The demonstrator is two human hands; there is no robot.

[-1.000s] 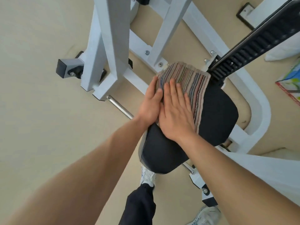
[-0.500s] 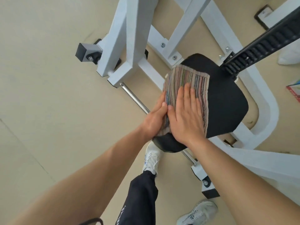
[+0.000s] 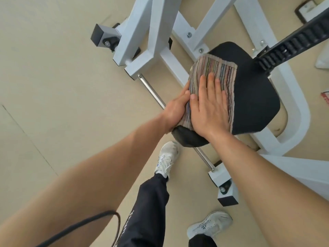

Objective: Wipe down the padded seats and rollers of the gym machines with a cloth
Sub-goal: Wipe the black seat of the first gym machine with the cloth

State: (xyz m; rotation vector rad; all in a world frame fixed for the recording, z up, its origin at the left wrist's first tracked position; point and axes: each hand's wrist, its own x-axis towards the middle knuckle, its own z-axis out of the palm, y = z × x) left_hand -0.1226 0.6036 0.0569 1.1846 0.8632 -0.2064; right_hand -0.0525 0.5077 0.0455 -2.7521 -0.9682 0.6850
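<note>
A black padded seat (image 3: 254, 97) of a white gym machine fills the middle right. A folded striped cloth (image 3: 215, 70) lies on the seat's left half, its left edge hanging over the side. My right hand (image 3: 208, 107) lies flat on the cloth, fingers spread and pressing down. My left hand (image 3: 175, 111) curls around the cloth's left edge at the side of the seat, thumb next to my right hand. The near tip of the seat shows bare below my hands.
White frame beams (image 3: 147, 32) rise at the top. A chrome bar (image 3: 153, 91) runs under the seat to a white foot (image 3: 226, 186). A black toothed rail (image 3: 293, 40) reaches in from the right. My shoes (image 3: 167, 157) stand on the beige floor (image 3: 53, 86).
Both hands have drawn the cloth back from the seat's far end toward its near edge, baring the far part of the seat. My left hand has shifted from flat to gripping the side.
</note>
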